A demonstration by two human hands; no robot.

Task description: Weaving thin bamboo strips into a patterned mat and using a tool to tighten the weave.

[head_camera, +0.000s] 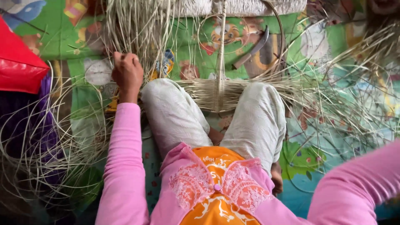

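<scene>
On mat | left hand [127,74] fisted around cane strands [139,31] | arm outstretched

Pink sleeves [123,166], pale straw-coloured reeds [141,29], green cartoon-patterned mat [187,41], red bag [18,66]

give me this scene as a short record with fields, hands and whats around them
left hand: left hand closed in a fist on pale straw strands
right hand: out of frame, only the pink sleeve shows
work piece: woven straw panel lying across the knees
tool: curved knife on the mat beyond the weave
surface: colourful play mat
other: red bag at the far left
</scene>
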